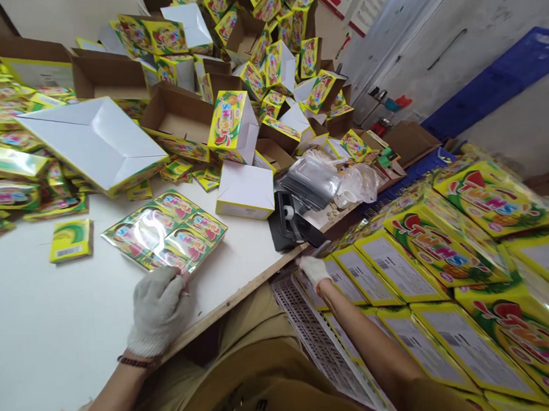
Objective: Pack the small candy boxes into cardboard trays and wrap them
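My left hand, in a white knit glove, is at the table's front edge with its fingers curled at the near corner of a shiny wrapped pack of colourful small boxes. What its fingertips hold is too small to make out. Off the table to the right, my right hand, gloved too, reaches beside the stacked yellow boxes; its fingertips are blurred. A black tape dispenser stands at the table edge just beyond it.
Many open display boxes and white-sided cartons fill the table's back. A small yellow box lies at the left. Clear plastic sheets lie behind the dispenser. A white perforated crate is below the edge.
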`<act>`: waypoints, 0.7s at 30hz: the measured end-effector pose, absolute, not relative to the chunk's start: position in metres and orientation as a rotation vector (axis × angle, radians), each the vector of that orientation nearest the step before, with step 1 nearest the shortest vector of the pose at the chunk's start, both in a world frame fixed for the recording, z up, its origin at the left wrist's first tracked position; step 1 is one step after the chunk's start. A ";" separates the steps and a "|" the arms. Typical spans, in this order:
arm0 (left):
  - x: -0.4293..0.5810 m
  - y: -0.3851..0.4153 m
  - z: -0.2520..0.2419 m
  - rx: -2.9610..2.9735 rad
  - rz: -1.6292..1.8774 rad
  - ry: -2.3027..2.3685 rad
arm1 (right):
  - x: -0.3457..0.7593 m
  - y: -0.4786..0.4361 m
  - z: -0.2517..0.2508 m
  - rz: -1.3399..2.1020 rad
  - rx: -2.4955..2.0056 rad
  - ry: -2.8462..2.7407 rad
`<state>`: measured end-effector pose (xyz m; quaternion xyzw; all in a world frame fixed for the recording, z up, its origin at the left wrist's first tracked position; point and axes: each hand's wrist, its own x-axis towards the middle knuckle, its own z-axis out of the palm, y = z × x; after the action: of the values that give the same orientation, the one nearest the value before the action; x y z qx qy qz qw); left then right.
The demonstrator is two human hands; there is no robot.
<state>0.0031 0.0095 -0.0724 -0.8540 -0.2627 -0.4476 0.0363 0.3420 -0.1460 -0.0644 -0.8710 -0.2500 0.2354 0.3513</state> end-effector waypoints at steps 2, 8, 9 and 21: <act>0.003 0.007 -0.075 -2.628 -1.368 -0.828 | 0.336 -0.155 -0.063 0.728 -2.248 -0.706; 0.001 0.001 -0.082 -2.622 -1.351 -0.860 | 0.278 -0.126 -0.039 1.136 -1.740 -0.949; 0.000 0.001 -0.082 -2.619 -1.343 -0.845 | 0.263 -0.112 -0.033 1.185 -1.631 -0.928; 0.001 0.000 -0.074 -2.568 -1.308 -0.795 | 0.171 -0.037 -0.048 1.480 -1.431 -0.891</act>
<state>0.0005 -0.0003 -0.0743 -0.8565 -0.2652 -0.4363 0.0758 0.1709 -0.0366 -0.0481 -0.5747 -0.3579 0.5943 0.4342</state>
